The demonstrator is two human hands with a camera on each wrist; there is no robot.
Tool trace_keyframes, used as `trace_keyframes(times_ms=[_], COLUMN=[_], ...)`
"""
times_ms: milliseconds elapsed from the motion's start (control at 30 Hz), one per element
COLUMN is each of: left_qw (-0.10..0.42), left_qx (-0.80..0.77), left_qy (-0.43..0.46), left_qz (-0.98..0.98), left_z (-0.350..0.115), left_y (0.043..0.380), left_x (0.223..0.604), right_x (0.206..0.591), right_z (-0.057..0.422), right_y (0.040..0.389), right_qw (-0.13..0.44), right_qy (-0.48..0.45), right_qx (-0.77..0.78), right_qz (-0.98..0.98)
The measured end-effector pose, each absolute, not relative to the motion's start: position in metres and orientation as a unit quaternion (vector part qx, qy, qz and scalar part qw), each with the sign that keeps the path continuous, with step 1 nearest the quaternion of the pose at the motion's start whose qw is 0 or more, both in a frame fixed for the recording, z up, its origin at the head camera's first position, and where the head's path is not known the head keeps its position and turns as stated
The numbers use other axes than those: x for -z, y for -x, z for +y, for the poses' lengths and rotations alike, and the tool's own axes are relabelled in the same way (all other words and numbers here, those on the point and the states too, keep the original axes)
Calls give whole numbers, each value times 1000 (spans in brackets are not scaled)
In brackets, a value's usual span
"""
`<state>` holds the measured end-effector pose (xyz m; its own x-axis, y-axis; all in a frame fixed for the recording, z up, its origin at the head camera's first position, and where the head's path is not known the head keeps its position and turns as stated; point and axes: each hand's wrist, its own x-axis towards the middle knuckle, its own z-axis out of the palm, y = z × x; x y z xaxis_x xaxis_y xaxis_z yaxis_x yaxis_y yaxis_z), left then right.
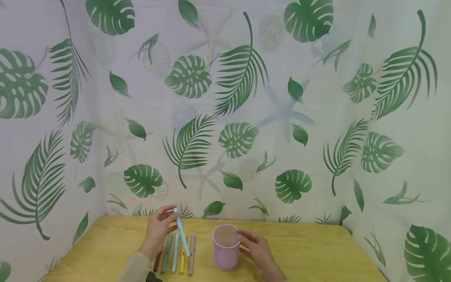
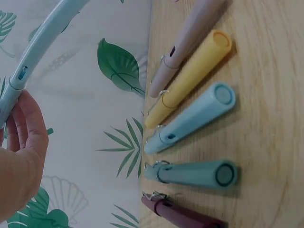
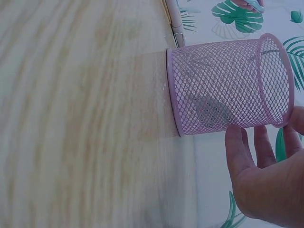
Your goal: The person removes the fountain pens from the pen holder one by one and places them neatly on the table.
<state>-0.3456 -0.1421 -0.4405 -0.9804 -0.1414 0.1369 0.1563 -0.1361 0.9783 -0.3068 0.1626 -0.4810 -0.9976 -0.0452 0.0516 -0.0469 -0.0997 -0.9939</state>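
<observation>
My left hand pinches a light blue pen near its upper end, holding it tilted above a row of pens. In the left wrist view, the fingers wrap around the end of this pen. My right hand rests its fingertips against the right side of a pink mesh pen holder, near the rim. The right wrist view shows the holder upright on the table, with those fingers fairly straight at its side.
Side by side left of the holder lie a dark maroon pen, a grey-green pen, another light blue pen, a yellow pen and a taupe pen. Behind the wooden table hangs a leaf-patterned curtain.
</observation>
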Motion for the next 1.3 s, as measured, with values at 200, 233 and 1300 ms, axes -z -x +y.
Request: trace_keyframes(times_ms=[200,233,1300], left_qw=[94,91,85], left_qx=[743,744,708], left_qy=[-6,-9,-26], left_qz=[-663,-662,-701], left_z=[-153,-154,-187], left_y=[345,346,348], left_x=[443,443,463], right_x=[478,478,482], right_z=[162,163,162], right_y=[309,309,309], right_qw=[2,2,2], right_qy=[-34,-33,-25], right_qx=[-735,-735,-737], right_qz=[-677,-678,-676])
